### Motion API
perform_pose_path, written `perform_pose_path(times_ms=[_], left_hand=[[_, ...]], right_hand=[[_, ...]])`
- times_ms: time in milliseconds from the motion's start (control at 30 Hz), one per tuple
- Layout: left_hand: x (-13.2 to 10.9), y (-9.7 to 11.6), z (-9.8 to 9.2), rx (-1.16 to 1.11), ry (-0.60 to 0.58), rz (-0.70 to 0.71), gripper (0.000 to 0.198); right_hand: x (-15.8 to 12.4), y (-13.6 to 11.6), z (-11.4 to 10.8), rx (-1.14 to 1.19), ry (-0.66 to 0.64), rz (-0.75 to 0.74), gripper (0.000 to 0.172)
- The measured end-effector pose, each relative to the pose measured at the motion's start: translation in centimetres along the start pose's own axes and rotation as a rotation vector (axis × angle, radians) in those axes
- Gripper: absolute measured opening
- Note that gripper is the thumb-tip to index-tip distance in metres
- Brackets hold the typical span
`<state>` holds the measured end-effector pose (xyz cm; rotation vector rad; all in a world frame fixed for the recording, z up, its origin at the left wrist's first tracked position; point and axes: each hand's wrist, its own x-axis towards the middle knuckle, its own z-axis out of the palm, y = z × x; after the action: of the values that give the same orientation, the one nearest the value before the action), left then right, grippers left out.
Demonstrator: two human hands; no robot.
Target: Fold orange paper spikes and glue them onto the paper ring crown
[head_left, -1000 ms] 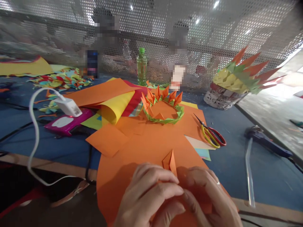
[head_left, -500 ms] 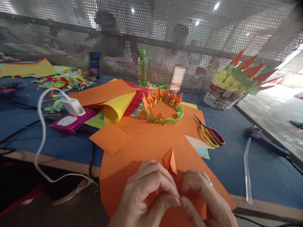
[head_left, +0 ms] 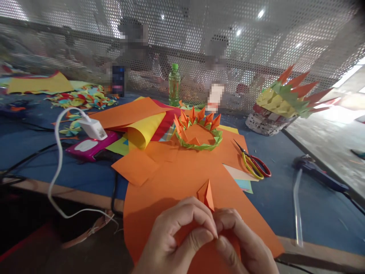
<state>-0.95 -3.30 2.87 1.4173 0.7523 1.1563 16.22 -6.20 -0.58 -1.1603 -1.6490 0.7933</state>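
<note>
My left hand (head_left: 182, 232) and my right hand (head_left: 239, 239) meet at the fingertips, low over a large orange sheet (head_left: 176, 175). Both are closed in a pinch on a piece of orange paper (head_left: 237, 247), mostly covered by the fingers. Just beyond the fingertips, a folded orange paper point (head_left: 206, 195) rests on the sheet. Farther back sits a paper ring (head_left: 209, 145), green at the base with several orange points standing around its far side.
Scissors (head_left: 253, 165) and a glue gun (head_left: 322, 173) with a clear glue stick (head_left: 298, 209) lie right. A charger (head_left: 92, 127) with white cable sits on a pink box (head_left: 88, 146) at left. Behind stand a green bottle (head_left: 174, 85) and a paper-covered basket (head_left: 270, 110).
The view has shifted slightly. My right hand has drawn in closer to my left, its fingers more curled; both still pinch at the same place.
</note>
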Motion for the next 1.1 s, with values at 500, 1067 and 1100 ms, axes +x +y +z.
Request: perform_pose_path(times_ms=[500,1067,1100], left_hand=[[-0.8,-1.0,0.0,0.377,0.017,0.184,0.015],[-0.5,-3.3,-0.5,0.829,0.218,0.470,0.023],[-0.5,-3.9,-0.6,0.876,0.219,0.503,0.024]], right_hand=[[1.6,-0.9,-2.9,-0.557,-0.009,-0.453,0.016],[2.8,1.0,-4.8,-0.767,-0.128,-0.465,0.032],[3.1,1.0,-5.0,-0.782,-0.151,-0.477,0.035]])
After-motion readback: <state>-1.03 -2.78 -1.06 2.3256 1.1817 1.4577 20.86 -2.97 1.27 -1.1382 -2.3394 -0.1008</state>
